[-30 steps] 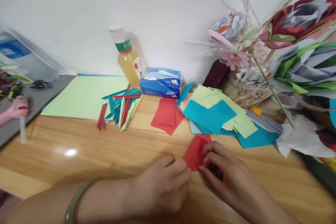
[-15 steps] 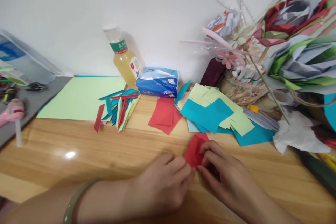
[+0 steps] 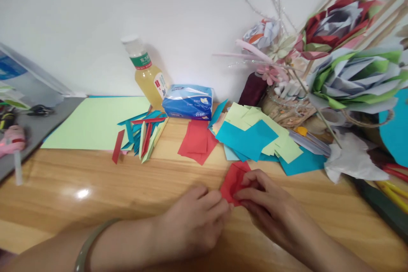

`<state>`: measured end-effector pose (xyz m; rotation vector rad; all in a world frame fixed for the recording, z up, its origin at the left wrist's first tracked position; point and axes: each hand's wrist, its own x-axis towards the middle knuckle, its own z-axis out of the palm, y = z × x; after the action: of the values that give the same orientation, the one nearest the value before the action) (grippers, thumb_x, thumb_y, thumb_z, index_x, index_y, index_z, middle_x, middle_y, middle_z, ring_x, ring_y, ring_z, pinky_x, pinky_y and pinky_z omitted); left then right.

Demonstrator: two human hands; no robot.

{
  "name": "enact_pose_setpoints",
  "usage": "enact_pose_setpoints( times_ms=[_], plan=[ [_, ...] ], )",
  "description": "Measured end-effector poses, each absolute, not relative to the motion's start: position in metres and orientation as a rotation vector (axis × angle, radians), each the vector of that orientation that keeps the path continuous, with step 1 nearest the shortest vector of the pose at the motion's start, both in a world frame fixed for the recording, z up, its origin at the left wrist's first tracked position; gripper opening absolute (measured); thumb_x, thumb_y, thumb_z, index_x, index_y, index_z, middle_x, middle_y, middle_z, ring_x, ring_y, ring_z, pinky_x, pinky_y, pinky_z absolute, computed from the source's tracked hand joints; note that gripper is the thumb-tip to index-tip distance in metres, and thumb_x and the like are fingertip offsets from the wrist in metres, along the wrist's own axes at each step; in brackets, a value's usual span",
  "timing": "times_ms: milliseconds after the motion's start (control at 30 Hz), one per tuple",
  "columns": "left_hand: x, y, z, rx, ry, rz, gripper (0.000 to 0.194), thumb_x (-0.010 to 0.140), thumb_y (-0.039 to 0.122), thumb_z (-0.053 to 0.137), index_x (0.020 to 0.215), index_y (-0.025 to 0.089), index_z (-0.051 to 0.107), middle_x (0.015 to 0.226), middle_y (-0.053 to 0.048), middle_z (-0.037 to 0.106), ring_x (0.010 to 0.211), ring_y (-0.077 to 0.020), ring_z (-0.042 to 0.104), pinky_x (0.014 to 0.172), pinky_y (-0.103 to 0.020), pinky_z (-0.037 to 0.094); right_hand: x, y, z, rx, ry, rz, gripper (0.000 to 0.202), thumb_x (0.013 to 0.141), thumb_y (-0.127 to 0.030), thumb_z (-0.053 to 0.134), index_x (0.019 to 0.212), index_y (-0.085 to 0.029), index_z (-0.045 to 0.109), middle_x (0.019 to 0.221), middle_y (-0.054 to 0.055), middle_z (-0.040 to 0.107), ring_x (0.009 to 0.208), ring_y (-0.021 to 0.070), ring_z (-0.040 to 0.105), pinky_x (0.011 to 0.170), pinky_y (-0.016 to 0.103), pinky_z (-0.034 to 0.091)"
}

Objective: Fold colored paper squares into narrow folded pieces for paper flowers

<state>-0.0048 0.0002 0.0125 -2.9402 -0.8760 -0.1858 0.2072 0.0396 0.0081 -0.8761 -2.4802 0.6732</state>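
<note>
A small red paper (image 3: 230,182) with folded edges lies between my hands at the front of the wooden table. My left hand (image 3: 199,216) has its fingers curled closed on the paper's lower left edge; the thumb is mostly hidden. From the right, my right hand (image 3: 269,199) pinches the paper's right side with thumb and fingers. Just beyond lie several red sheets (image 3: 197,142) and a loose pile of blue sheets (image 3: 247,138) and light green sheets (image 3: 283,138). Folded paper strips (image 3: 143,134) in blue, red and green are heaped to the left.
A bottle of yellow drink (image 3: 148,76) and a blue tissue pack (image 3: 188,102) stand by the wall. Large light green paper (image 3: 86,125) lies at left, near a pink glue gun (image 3: 12,140). Paper flowers (image 3: 353,76), crumpled tissue (image 3: 350,161) and yellow-handled scissors (image 3: 393,193) are at right.
My right fingers have shifted slightly left over the red paper and closed more tightly on it. My left hand stays at the paper's edge. The view has turned a little to the right.
</note>
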Motion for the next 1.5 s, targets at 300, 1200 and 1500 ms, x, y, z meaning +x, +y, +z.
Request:
enact_pose_setpoints(
  times_ms=[300, 1200, 1500],
  plan=[
    [-0.010, 0.004, 0.017, -2.957, -0.852, -0.248, 0.009, 0.084, 0.018, 0.056, 0.076, 0.017, 0.059, 0.077, -0.002, 0.052, 0.075, -0.0179, 0.042, 0.061, -0.031, 0.031, 0.223, 0.047, 0.024, -0.418, -2.696, 0.114, 0.035, 0.093, -0.013, 0.031, 0.109, -0.016, 0.062, 0.101, 0.006, 0.069, 0.091, 0.0197, 0.062, 0.076, 0.032, 0.052],
    [-0.014, 0.007, 0.016, -2.868, -0.802, -0.325, 0.029, 0.095, 0.017, 0.036, 0.107, 0.010, 0.062, 0.116, -0.005, 0.060, 0.091, -0.0169, 0.049, 0.072, -0.031, 0.038, 0.209, 0.031, 0.007, -1.086, -2.390, 0.333, 0.015, 0.090, -0.026, 0.048, 0.096, -0.020, 0.060, 0.088, 0.007, 0.063, 0.079, 0.0197, 0.063, 0.063, 0.034, 0.054],
    [-0.011, 0.008, 0.016, -2.861, -0.811, -0.240, 0.025, 0.094, 0.019, 0.041, 0.101, 0.013, 0.064, 0.112, -0.005, 0.062, 0.094, -0.0172, 0.050, 0.076, -0.030, 0.038, 0.209, 0.030, 0.003, -0.953, -2.401, 0.200, 0.019, 0.090, -0.014, 0.043, 0.098, -0.015, 0.060, 0.088, 0.008, 0.066, 0.078, 0.0186, 0.063, 0.066, 0.033, 0.054]
  ],
)
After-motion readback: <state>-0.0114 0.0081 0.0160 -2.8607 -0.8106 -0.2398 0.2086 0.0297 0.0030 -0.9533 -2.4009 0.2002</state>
